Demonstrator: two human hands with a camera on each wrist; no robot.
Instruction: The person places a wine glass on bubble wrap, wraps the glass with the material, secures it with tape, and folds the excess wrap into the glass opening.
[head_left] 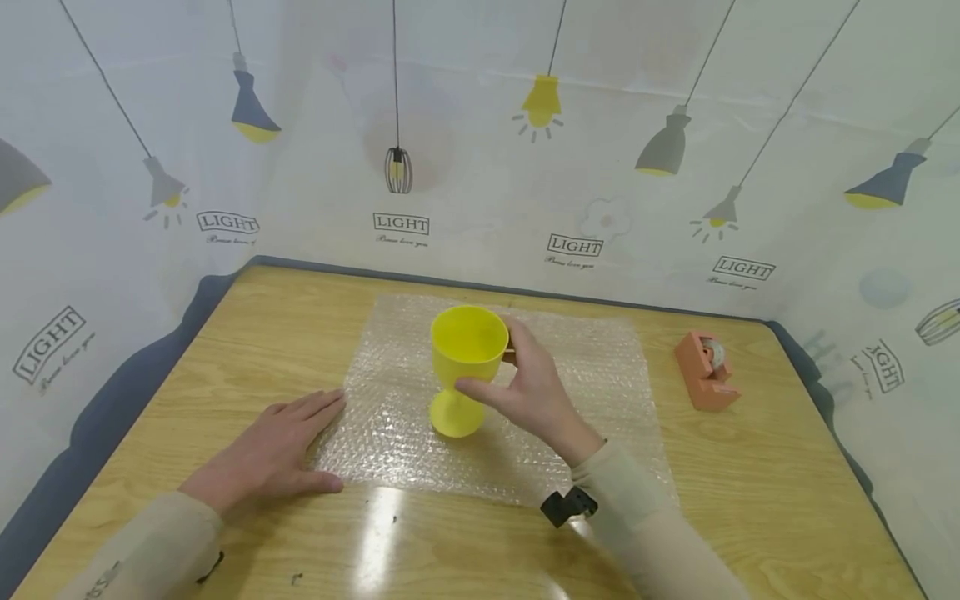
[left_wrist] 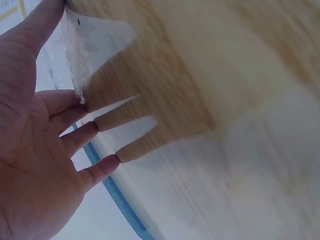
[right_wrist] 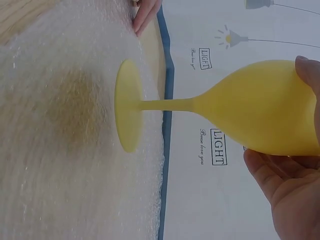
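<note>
A yellow goblet [head_left: 470,337] with a thin stem and round foot stands upright over the bubble wrap [head_left: 600,400]. My right hand [head_left: 534,387] grips its bowl from the right side, thumb toward me and fingers behind it. In the right wrist view the goblet [right_wrist: 250,107] hangs with its foot a little above the wrap, where its shadow falls. At the wrap's left edge my left hand [head_left: 277,450] rests with spread, straight fingers. The left wrist view shows that hand [left_wrist: 45,145] with its fingertips touching the table surface, nothing held.
An orange tape dispenser [head_left: 705,372] with a roll of tape stands on the wooden table [head_left: 780,475] at the right. A pale curtain [head_left: 480,167] printed with lamps closes off the back and both sides.
</note>
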